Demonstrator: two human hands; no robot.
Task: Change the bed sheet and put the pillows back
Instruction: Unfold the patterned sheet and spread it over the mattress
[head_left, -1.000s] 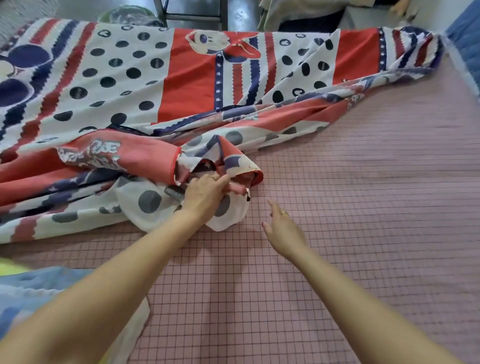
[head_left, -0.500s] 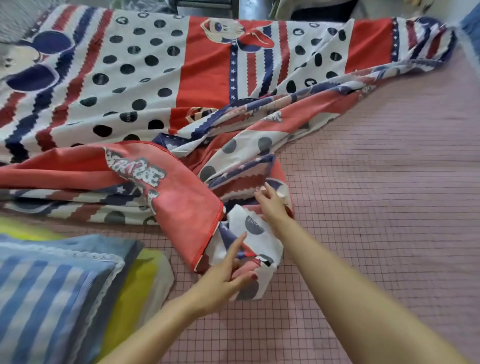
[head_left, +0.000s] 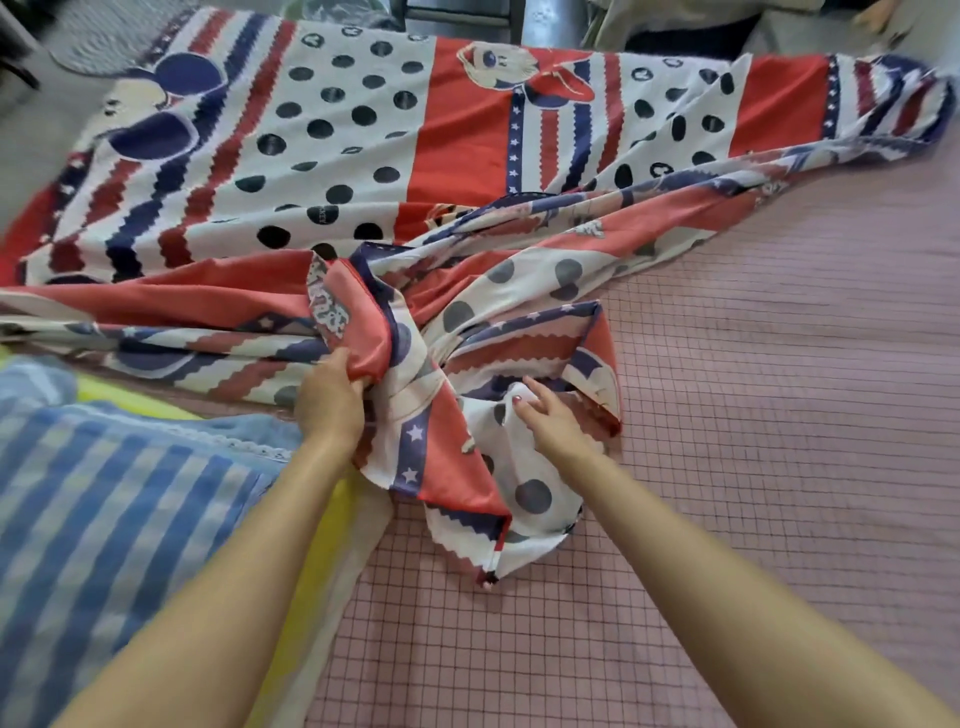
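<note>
A red, white and navy cartoon bed sheet (head_left: 363, 135) with polka dots lies partly spread over the far half of the pink grid-patterned mattress (head_left: 779, 415); its near part is bunched in folds at the middle. My left hand (head_left: 330, 402) grips a red fold of the bunched sheet. My right hand (head_left: 548, 415) rests with straight fingers on a white dotted fold just to the right. A blue and white striped pillow (head_left: 114, 519) lies at the near left.
A yellow cloth (head_left: 317, 561) sticks out from under the striped pillow. Beyond the bed's far edge there is grey floor, a metal frame (head_left: 457, 15) and a pale cloth heap (head_left: 675, 21). Bare mattress fills the right and near side.
My left hand moved up from the sheet's lower corner and took hold of a red fold. My right hand shifted slightly to a white dotted fold. The bunched sheet was pulled nearer.
</note>
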